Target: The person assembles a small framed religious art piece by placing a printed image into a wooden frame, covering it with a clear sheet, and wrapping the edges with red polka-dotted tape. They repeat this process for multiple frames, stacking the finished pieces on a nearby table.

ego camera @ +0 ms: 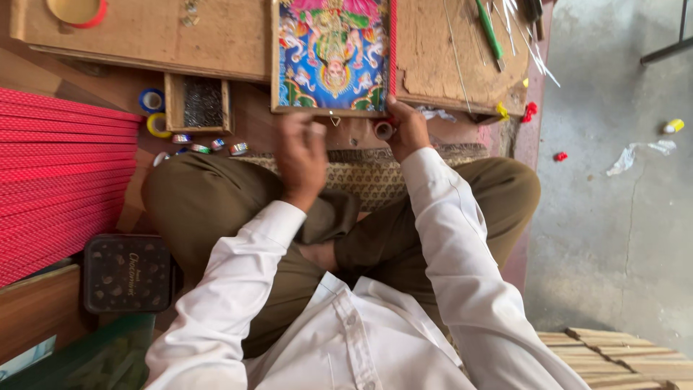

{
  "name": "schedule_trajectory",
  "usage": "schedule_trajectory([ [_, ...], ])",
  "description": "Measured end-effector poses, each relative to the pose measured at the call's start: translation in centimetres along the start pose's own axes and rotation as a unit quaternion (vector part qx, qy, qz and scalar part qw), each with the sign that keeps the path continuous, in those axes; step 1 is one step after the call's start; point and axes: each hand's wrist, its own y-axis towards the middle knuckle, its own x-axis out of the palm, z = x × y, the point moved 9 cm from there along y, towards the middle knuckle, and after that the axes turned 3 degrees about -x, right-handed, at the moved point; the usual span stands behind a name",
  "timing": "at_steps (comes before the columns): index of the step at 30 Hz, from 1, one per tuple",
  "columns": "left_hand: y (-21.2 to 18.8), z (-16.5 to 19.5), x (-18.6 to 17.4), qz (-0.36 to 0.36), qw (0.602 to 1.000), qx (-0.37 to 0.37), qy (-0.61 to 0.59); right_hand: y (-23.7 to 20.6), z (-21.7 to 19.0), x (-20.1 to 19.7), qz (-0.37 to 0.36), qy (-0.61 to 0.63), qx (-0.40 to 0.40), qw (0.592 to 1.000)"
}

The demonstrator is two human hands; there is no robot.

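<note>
Workbench of bare wood bearing colourful framed picture; stacked red strips far left of picture; left hand half-curled just below frame's edge; right hand pinching small tape roll at frame's lower right corner.

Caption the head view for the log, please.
Seated cross-legged, left hand and right hand at the near edge of a colourful wood-framed picture.

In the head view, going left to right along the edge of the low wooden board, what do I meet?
Blue tape roll → small wooden tray of dark bits → left hand → right hand at the colourful framed picture → small red pieces → white crumpled scrap on the concrete floor.
</note>
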Motion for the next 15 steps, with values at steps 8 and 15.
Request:
schedule_trajectory([
  [8,-4.3,4.9,10.7,-0.301,0.925,0.128,0.190,0.7,0.5,0.1,-0.032,0.042,0.008,0.999],
  [15,-4.7,3.3,12.4,-0.317,0.916,0.091,0.228,0.2,-0.8,-0.2,-0.003,-0.080,-0.062,0.995],
])
